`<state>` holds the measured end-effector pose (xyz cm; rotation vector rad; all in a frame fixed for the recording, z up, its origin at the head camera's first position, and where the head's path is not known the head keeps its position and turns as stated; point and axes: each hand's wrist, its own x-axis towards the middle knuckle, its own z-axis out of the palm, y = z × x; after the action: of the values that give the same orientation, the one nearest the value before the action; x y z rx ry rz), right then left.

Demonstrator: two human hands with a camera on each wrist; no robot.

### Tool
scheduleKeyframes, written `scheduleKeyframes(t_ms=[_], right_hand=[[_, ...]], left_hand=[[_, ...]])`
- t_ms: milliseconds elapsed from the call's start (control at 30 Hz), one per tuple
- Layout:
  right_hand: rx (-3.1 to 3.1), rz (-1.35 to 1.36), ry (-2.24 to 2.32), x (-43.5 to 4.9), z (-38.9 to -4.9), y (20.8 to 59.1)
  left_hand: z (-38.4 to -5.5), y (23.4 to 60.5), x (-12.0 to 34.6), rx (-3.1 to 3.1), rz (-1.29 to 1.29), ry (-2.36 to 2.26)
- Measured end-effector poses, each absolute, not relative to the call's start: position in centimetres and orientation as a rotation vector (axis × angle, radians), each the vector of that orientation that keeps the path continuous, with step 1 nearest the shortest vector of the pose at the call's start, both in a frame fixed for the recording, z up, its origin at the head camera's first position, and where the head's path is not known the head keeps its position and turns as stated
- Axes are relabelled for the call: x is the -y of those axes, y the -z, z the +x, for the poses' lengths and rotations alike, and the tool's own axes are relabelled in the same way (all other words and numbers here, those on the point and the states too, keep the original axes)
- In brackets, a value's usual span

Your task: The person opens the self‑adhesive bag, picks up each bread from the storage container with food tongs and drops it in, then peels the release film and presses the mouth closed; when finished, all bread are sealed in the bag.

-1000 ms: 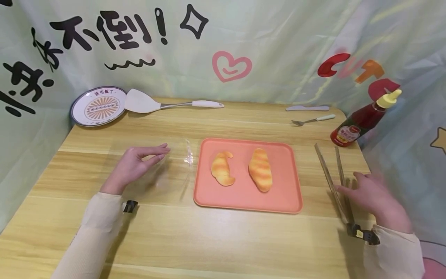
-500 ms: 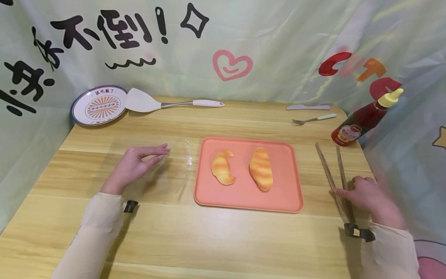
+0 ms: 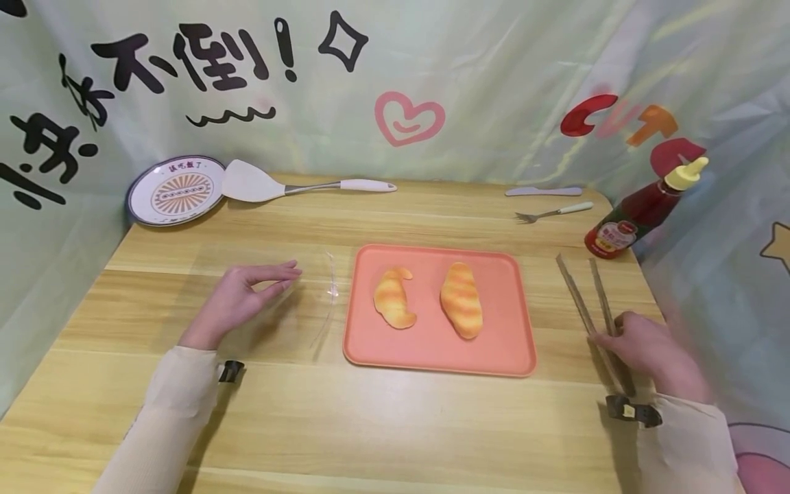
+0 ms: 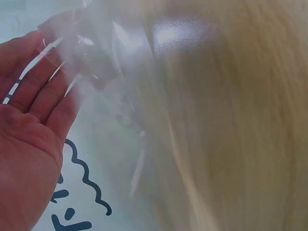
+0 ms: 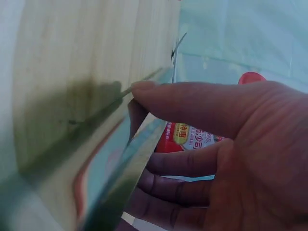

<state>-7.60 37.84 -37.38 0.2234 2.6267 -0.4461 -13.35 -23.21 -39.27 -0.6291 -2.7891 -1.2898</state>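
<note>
At the left, my left hand [image 3: 241, 298] is raised over the table, thumb and fingertips pinching a clear plastic bag [image 4: 96, 53] that hangs toward the tabletop. It is so transparent that its outline is hard to follow. On the right, my right hand [image 3: 651, 350] grips metal tongs [image 3: 577, 295], the thumb on one arm and the fingers by the other; their two tips stand apart and point away from me. Between the hands lies a pink tray [image 3: 432, 358] bearing a curved croissant [image 3: 391, 302] and a longer bread roll [image 3: 461, 302].
Along the back stand a patterned plate [image 3: 179, 192], leaning, and a white spatula [image 3: 256, 184]. Back right are a pale knife [image 3: 543, 191], a fork [image 3: 555, 212] and a red sauce bottle [image 3: 636, 216] with a yellow cap. A printed curtain [image 3: 481, 82] encloses the table.
My right hand has moved slightly left and its thumb and fingers have closed round the tongs. The left hand has stayed almost still; the tray and breads have not moved.
</note>
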Motion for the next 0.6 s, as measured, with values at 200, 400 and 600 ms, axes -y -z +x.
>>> scheduleKeyframes(t_ms=[200, 400, 600], right_hand=[[-2.678, 0.193, 0.496, -38.3, -7.4, 37.2], [-2.768, 0.173, 0.583, -38.6, -6.7, 37.2], [-2.754, 0.192, 0.703, -38.0, -5.8, 36.8]], left_hand=[[-13.4, 39.3, 23.3, 2.79, -0.619, 1.278], [-13.5, 39.3, 23.2, 2.784, -0.625, 1.275], [-13.6, 39.3, 23.1, 2.785, -0.631, 1.263]])
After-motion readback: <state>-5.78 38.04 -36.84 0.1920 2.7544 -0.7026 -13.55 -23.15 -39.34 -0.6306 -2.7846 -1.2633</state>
